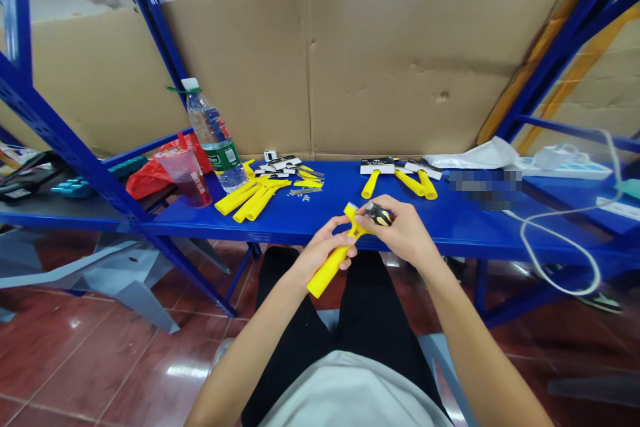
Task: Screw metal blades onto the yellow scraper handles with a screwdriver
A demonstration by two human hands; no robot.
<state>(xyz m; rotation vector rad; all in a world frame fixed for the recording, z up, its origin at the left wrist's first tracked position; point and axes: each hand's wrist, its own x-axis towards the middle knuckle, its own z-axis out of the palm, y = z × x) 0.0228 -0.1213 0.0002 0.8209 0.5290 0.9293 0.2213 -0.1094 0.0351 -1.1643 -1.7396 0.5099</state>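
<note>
My left hand (330,243) is wrapped round a yellow scraper handle (327,273), its round grip slanting down toward my lap and its wider head up. My right hand (400,223) is closed on a stubby black-and-yellow screwdriver (380,215) beside that head, and its fingertips touch the head. Whether the screwdriver's tip meets a screw is hidden. Beyond my hands, several more yellow scraper handles (260,199) lie at the left of the blue table. Near them are thin metal blades with yellow pieces (309,180) and tiny loose screws (307,199).
To the right lie yellow scrapers (371,184) with black-and-white cards (377,165). A large water bottle (215,137), a plastic cup (185,173) and a red bag (143,177) stand at left. A white cable (525,240) hangs over the blue table edge (280,233). Cardboard (375,67) walls the back.
</note>
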